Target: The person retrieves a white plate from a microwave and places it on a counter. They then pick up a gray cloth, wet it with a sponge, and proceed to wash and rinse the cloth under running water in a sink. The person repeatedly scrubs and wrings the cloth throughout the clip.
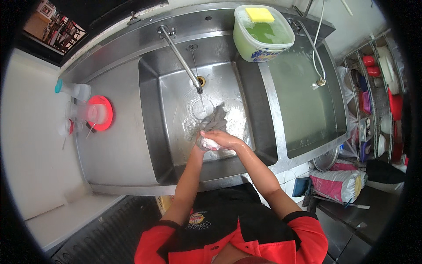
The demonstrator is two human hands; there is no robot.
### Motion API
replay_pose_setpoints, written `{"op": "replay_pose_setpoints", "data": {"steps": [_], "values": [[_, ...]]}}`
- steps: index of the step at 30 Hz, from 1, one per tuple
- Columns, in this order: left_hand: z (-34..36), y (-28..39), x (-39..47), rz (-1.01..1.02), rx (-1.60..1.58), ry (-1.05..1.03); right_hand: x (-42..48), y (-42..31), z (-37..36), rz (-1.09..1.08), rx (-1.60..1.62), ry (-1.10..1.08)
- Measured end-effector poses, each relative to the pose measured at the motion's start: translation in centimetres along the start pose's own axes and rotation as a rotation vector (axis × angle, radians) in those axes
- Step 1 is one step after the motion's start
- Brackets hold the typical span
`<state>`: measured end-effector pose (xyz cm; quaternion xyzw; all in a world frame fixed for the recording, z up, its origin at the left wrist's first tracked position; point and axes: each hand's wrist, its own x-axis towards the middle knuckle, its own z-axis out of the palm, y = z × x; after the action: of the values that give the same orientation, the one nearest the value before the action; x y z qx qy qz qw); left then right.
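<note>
Over the steel sink basin [184, 99], my two hands are together around a wet grey cloth [216, 120]. My left hand [200, 142] is at the cloth's near end, partly covered by the other hand. My right hand [222, 139] lies across it with the fingers curled over the bunched part. White suds [210, 144] show between the hands. The rest of the cloth hangs down towards the wet basin floor. A thin stream of water falls from the faucet spout [184, 62] just beyond it.
A plastic tub [254, 49] of green soapy water, with a yellow sponge [259, 15], stands on the divider. Cloudy water fills the right basin [306, 109]. Plastic containers [80, 90] and a red plate [107, 114] are on the left drainboard [122, 145]. A wire rack [372, 99] holds dishes at right.
</note>
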<state>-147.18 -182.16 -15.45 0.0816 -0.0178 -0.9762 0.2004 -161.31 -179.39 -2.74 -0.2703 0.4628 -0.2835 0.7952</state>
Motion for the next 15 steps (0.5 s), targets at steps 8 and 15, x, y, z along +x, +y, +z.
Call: {"op": "replay_pose_setpoints", "data": {"steps": [8,15], "values": [[4.7,-1.5,1.5,0.116,-0.251,0.264,1.6,2.2,-0.9,-0.747,-0.870,0.831],[3.9,-3.9,2.4,0.176,-0.090,0.612,2.9,6.1,-1.1,-0.518,-0.629,0.838]]}}
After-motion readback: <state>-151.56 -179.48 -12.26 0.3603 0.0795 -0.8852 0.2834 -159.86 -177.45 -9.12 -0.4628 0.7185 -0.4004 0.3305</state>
